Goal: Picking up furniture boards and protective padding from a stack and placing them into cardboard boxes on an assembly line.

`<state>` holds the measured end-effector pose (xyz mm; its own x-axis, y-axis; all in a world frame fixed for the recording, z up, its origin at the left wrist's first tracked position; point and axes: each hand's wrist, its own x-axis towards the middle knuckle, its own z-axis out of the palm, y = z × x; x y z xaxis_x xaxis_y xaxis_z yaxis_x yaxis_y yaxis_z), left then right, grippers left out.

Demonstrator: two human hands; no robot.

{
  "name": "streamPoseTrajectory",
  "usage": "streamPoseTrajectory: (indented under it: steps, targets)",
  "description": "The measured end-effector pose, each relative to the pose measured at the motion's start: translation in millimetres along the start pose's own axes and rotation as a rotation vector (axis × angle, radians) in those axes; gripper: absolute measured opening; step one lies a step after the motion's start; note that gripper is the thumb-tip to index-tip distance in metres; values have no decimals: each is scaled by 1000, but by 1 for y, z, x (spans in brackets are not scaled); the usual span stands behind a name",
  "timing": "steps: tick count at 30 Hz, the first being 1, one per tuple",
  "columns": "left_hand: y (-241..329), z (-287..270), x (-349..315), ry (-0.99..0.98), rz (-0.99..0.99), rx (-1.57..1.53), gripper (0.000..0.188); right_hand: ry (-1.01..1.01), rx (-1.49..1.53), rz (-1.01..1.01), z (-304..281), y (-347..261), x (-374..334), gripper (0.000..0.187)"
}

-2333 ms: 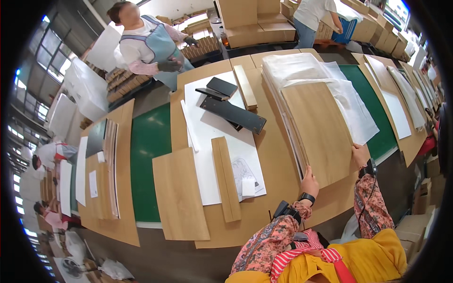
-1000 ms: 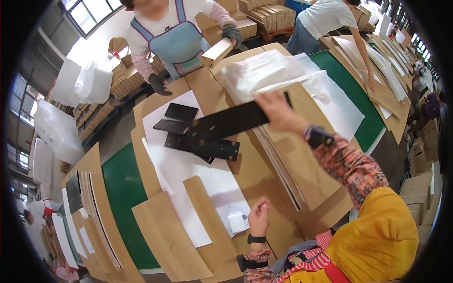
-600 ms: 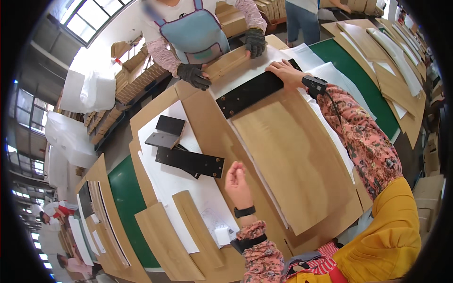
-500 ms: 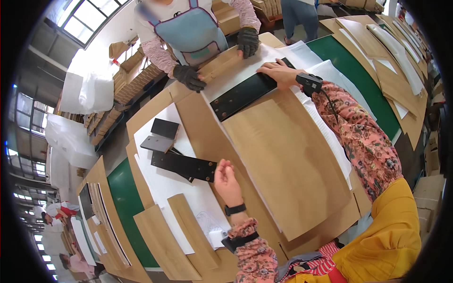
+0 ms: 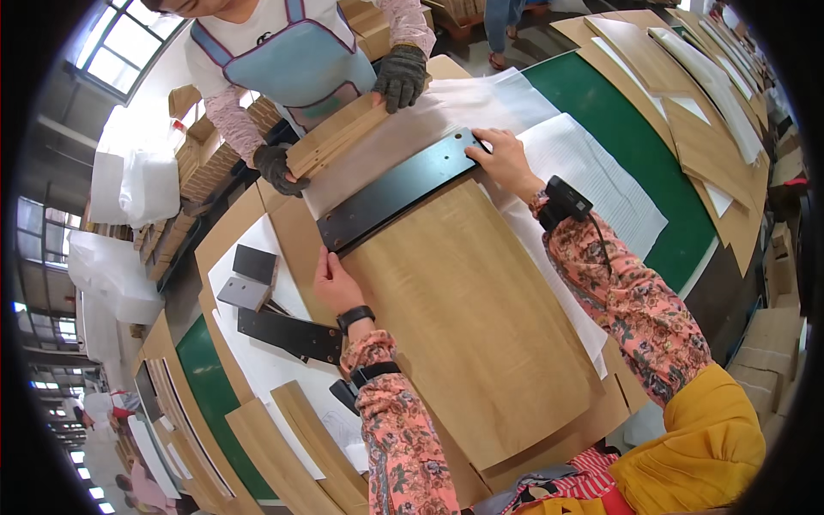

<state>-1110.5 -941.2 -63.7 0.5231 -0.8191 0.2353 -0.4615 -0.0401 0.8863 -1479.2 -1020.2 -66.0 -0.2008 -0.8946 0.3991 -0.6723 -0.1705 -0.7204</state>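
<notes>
the long black bracket (image 5: 396,190) is lying flat across the far edge of the big wooden panel (image 5: 468,318), and we are steadying it at both ends so that it is sitting square along that edge. our left hand (image 5: 335,283) is resting at the bracket's near-left end, fingers spread flat and pressing down on the panel just beside it rather than closing around anything. our right hand (image 5: 506,159) is touching the bracket's far-right end, fingertips laid on its corner in a loose, open press; neither hand is wrapping the bracket, we are only pinning and nudging it. the wide spacing of our hands is giving us control over its angle. beyond the bracket, a co-worker in a light blue apron is gripping a bundle of wooden slats (image 5: 336,137) with both gloved hands (image 5: 401,75), holding it tilted above white wrapping sheets (image 5: 592,176). to the left of the bracket, a second black bracket (image 5: 290,335) and two small dark plates (image 5: 249,276) are waiting on another white sheet, kept close at hand but off the panel. right of the bracket the green table surface (image 5: 652,146) is showing between stacked panels, and a wrist device (image 5: 562,197) is sitting on our right forearm.
</notes>
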Motion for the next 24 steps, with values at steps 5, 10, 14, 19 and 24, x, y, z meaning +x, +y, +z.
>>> streamPoseTrajectory:
  steps: [5,10,14,19,24]
  targets:
    - [-18,-9,12,120,-151,-223,27,11,125,-62,16,-19,-1,38]
    - [-7,-7,-12,82,-99,-54,29,86,171,16,11,-12,-11,33]
    - [-6,-4,-10,87,-67,-138,29,80,281,127,13,-14,-10,29]
    - [-10,-5,-10,85,2,8,27,95,290,163,25,-8,-7,33]
    - [4,-13,-15,172,72,127,25,83,210,71,26,-20,-14,32]
